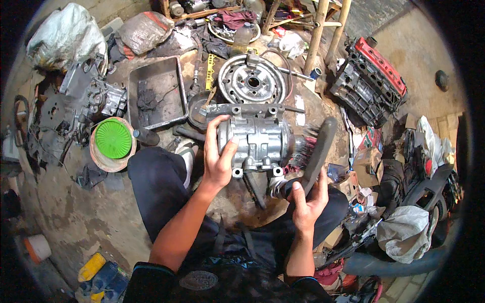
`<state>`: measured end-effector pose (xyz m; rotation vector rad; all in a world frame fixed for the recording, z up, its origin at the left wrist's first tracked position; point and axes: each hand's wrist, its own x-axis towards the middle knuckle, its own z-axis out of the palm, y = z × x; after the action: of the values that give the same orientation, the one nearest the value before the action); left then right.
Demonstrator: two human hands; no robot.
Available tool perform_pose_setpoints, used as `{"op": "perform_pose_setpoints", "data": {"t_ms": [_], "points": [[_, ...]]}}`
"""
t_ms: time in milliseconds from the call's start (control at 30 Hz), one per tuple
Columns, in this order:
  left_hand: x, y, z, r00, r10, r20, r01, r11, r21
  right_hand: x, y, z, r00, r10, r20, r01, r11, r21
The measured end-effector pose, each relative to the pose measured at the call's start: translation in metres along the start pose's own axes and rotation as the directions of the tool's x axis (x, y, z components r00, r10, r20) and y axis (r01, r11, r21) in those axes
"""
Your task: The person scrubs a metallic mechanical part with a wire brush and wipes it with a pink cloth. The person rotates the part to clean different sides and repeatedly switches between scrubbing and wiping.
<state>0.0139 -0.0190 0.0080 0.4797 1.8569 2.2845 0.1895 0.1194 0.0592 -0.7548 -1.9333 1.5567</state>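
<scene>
My left hand (219, 159) grips the left end of a cast-aluminium compressor (257, 140), thumb on its near side and fingers over the top. The compressor looks like a car air-conditioning compressor, with bolt lugs along its upper and lower edges. In my right hand (308, 202) is a brush with a dark, slightly curved handle (322, 147). Its bristles (305, 149) point left at the compressor's right end; they are blurred, and I cannot tell whether they touch. What holds the compressor up from below is hidden.
Beyond the compressor lies a steel wheel rim (252, 81). A metal tray (155, 110) and a green-lidded tub (113, 140) are on the left. Back right rests an engine cylinder head with a red cover (373, 79). Boxes, sacks and loose parts crowd the right side.
</scene>
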Motion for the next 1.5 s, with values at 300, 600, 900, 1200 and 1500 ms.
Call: {"op": "perform_pose_setpoints", "data": {"t_ms": [300,600,900,1200,1500], "points": [[0.003,-0.009,0.001,0.995,0.059,-0.081,-0.052,0.995,0.088,-0.011,-0.001,0.004,1.000,0.027,0.004,-0.027,0.999,0.022],[0.001,-0.006,0.002,0.991,0.078,-0.111,-0.067,0.993,0.093,-0.023,-0.010,0.010,0.992,-0.098,0.082,0.111,0.977,-0.181],[-0.011,-0.019,0.009,0.958,0.255,-0.134,-0.211,0.938,0.275,0.034,-0.064,0.054,0.922,-0.217,0.319,0.385,0.574,-0.722],[-0.011,-0.012,0.017,0.939,0.332,-0.087,-0.295,0.910,0.292,-0.004,-0.067,0.039,0.911,-0.165,0.378,0.388,0.657,-0.647],[-0.012,-0.025,0.011,0.955,0.267,-0.126,-0.229,0.939,0.257,0.032,-0.076,0.049,0.942,-0.104,0.320,0.296,0.710,-0.639]]}}
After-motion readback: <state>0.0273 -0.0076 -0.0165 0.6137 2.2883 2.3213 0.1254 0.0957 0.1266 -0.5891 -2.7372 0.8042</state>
